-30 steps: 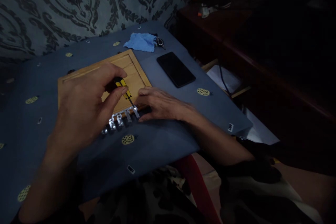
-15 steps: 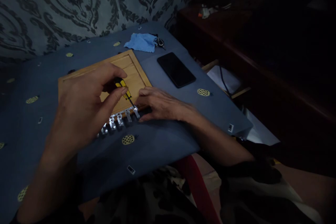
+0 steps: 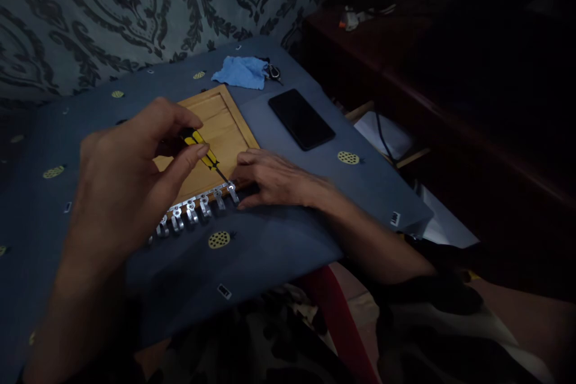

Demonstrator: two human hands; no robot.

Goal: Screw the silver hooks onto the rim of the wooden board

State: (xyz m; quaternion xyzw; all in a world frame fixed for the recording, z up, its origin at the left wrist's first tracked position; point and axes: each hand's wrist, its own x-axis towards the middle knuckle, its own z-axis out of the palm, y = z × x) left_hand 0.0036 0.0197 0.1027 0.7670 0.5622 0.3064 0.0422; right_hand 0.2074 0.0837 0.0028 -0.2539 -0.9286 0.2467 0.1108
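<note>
My left hand [image 3: 128,171] is closed around the yellow and black handle of a screwdriver [image 3: 202,150], pinched between thumb and fingers. The screwdriver leans, its thin shaft reaching down to the right-hand end of a metal hook rail [image 3: 204,205]. Several curled silver hooks hang from this rail along the near edge of a framed wooden board [image 3: 225,129]. At the board's near right corner, my right hand [image 3: 276,177] grips the edge, fingers bent on top and thumb low beside the last hook. My left hand covers the board's left part.
A black phone [image 3: 301,119] lies right of the board on the blue patterned tablecloth [image 3: 279,240]. Behind it are a blue cloth [image 3: 240,72] and a small dark item with a ring [image 3: 273,72]. A patterned wall [image 3: 135,6] stands at the back, dark wooden furniture [image 3: 373,54] at right.
My left hand has shifted left, and the screwdriver handle leans further left with it while its tip stays at the rail's end. More hooks show. My right hand has not moved.
</note>
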